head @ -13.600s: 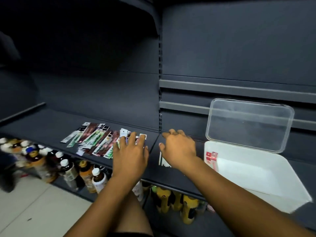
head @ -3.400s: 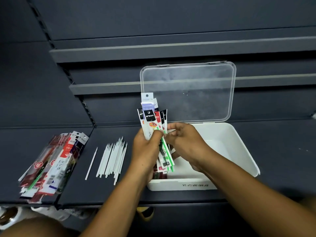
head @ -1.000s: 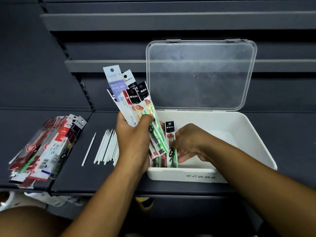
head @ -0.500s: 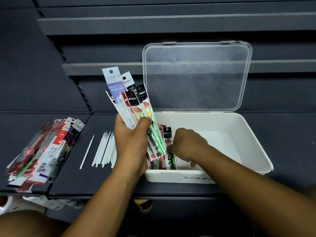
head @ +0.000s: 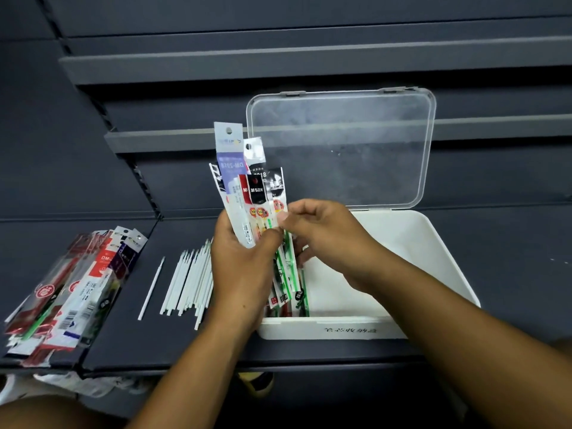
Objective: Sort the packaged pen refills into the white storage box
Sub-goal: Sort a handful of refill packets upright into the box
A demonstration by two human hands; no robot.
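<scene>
My left hand (head: 244,264) is closed around a fan of refill packs (head: 247,187), held upright over the box's left end, long axes near vertical, hang-hole tops pointing up and lower ends reaching down into the box (head: 433,258). My right hand (head: 322,233) pinches the rightmost pack of the fan between thumb and fingers. The box sits on the dark shelf (head: 510,258), its clear lid (head: 340,150) standing open behind. Left of it lie loose white sticks (head: 188,283) and, farther left, a pile of packs (head: 71,292) lying flat, tops pointing away from me.
</scene>
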